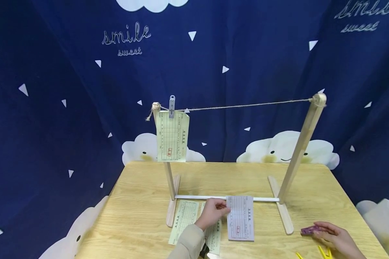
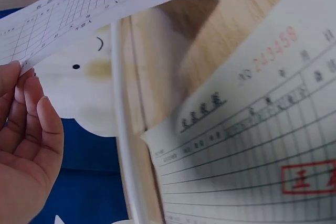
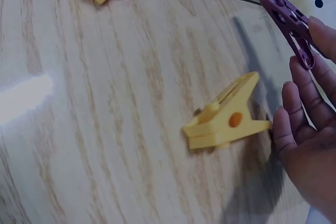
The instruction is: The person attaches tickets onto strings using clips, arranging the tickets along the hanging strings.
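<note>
My left hand (image 1: pixel 212 213) pinches a pale lilac printed receipt slip (image 1: pixel 241 219) by its left edge, in front of the stand's white crossbar (image 1: pixel 197 197). In the left wrist view the slip's corner (image 2: pixel 105 14) sits between thumb and fingers. At the right, my right hand (image 1: pixel 338 239) holds a purple clothespin (image 3: pixel 289 24) between thumb and fingers, over the table. A pale green slip (image 1: pixel 173 140) hangs from the string (image 1: pixel 246 105) near the left post, held by a grey clothespin (image 1: pixel 172 104). Two more green slips (image 1: pixel 186 217) lie on the table by my left forearm.
Yellow clothespins (image 3: pixel 231 114) lie on the table below my right hand. The wooden stand has a left post (image 1: pixel 169 180), a leaning right post (image 1: pixel 301 147) and flat feet (image 1: pixel 285 217). A dark blue curtain (image 1: pixel 227 79) hangs behind the wooden table (image 1: pixel 133 208).
</note>
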### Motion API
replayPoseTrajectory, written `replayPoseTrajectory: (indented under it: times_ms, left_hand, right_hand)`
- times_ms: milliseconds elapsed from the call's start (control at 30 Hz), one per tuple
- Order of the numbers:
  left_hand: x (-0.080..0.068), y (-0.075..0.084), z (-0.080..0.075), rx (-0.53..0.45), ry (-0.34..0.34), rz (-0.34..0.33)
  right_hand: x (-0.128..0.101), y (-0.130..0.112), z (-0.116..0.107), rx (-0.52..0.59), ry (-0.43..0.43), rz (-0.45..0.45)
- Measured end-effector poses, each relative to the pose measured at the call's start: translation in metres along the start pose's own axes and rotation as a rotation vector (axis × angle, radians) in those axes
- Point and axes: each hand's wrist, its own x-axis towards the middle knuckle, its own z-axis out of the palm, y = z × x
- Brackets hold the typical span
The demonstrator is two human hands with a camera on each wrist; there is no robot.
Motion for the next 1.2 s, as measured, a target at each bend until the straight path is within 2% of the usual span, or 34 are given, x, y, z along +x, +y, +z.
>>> replayPoseTrajectory:
  times_ms: [167, 267, 400, 433, 600, 800, 1033, 1200]
  left_hand:
    - [-0.007, 0.034, -0.01, -0.045, 0.003, -0.004]
    - [-0.007, 0.047, -0.016, -0.044, 0.004, -0.018]
    - [-0.005, 0.054, -0.02, -0.049, 0.0, -0.031]
    - [-0.006, 0.06, -0.022, -0.054, -0.004, -0.03]
    - [-0.005, 0.064, -0.025, -0.05, 0.002, 0.006]
    - [-0.005, 0.067, -0.028, -0.048, 0.014, 0.029]
    - [-0.002, 0.071, -0.031, -0.029, 0.021, 0.045]
    - [-0.002, 0.077, -0.034, -0.034, 0.018, 0.078]
  right_hand:
    - [-0.008, -0.008, 0.002, 0.017, 0.012, -0.04]
    - [-0.006, -0.01, 0.0, -0.003, 0.033, -0.087]
    - [-0.004, -0.011, -0.002, -0.064, 0.078, -0.174]
    - [-0.005, -0.013, 0.0, -0.074, 0.094, -0.2]
    - [-0.001, -0.012, 0.006, -0.061, 0.107, -0.259]
    - [0.018, 0.006, 0.009, 0.082, 0.096, -0.315]
    - [0.017, -0.009, 0.011, 0.059, 0.135, -0.37]
    - [0.035, 0.009, 0.008, 0.135, 0.13, -0.429]
